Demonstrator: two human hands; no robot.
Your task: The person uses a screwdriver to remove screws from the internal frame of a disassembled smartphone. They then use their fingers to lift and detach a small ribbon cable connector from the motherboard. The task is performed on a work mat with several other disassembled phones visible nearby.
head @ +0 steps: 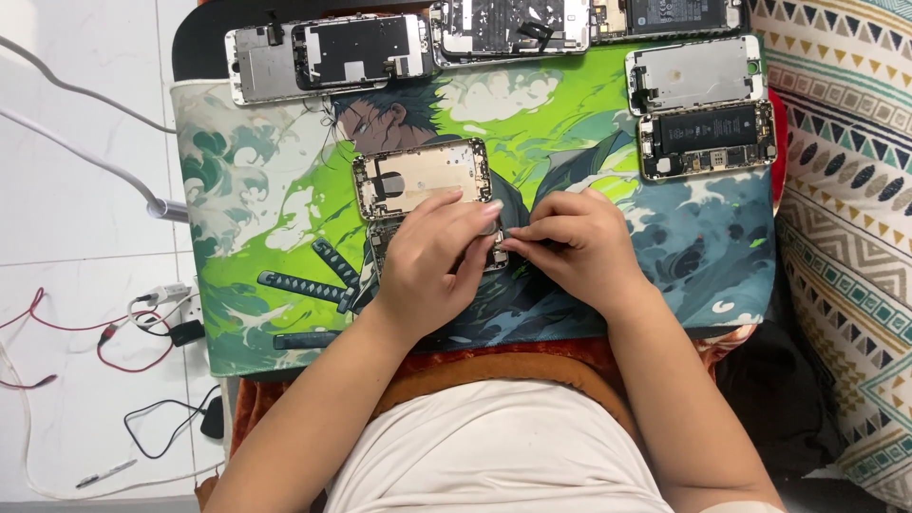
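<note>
My left hand (pixel 432 261) lies over an opened phone body (pixel 380 239) on the green illustrated mat (pixel 256 218), fingers pressing on its inner parts. My right hand (pixel 575 242) pinches a thin dark tool (pixel 556 245) whose tip meets the phone at the left fingertips. Most of that phone is hidden under both hands. A gold-coloured phone back shell (pixel 423 177) lies just beyond my left hand, touching the worked phone's far edge.
Several dismantled phones line the mat's far edge: a silver frame (pixel 261 65), a dark screen back (pixel 363 49), another board (pixel 513 24), a silver plate (pixel 693 74) and an open phone with black battery (pixel 708 140). Cables (pixel 142 318) lie on the white floor left; a patterned cushion (pixel 845 209) right.
</note>
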